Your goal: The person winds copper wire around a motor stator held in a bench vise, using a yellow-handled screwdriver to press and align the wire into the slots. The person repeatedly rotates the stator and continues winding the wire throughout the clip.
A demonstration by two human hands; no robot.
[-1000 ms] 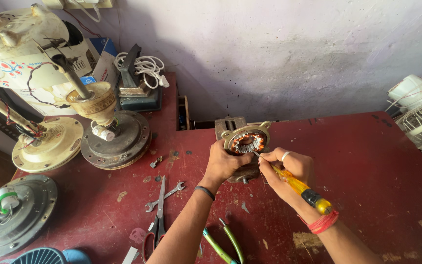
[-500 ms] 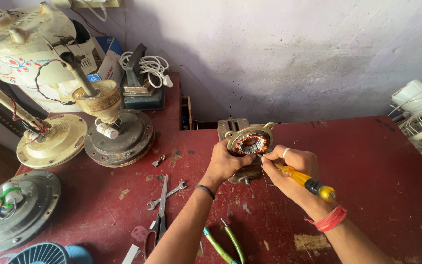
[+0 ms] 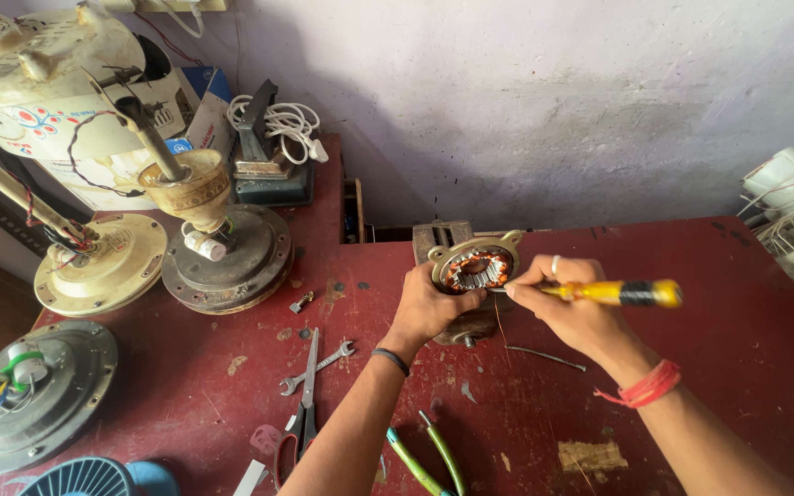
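1. Left hand (image 3: 431,308), frame centre: wrapped round the side of a small fan motor (image 3: 473,273), holding it tilted up off the red table (image 3: 709,303); copper windings face the cam.
2. Right hand (image 3: 570,308), just right of the motor: clenched on a yellow-handled screwdriver (image 3: 613,293), shaft lying approx. level, tip at the motor's rim.
3. Lower left of centre: scissors (image 3: 306,404) lie across a small spanner (image 3: 317,366); green-handled pliers (image 3: 426,455) at bottom edge.
4. Upper left: two ceiling-fan motors (image 3: 222,253) w/ rods; another motor housing (image 3: 34,395) at lower left.
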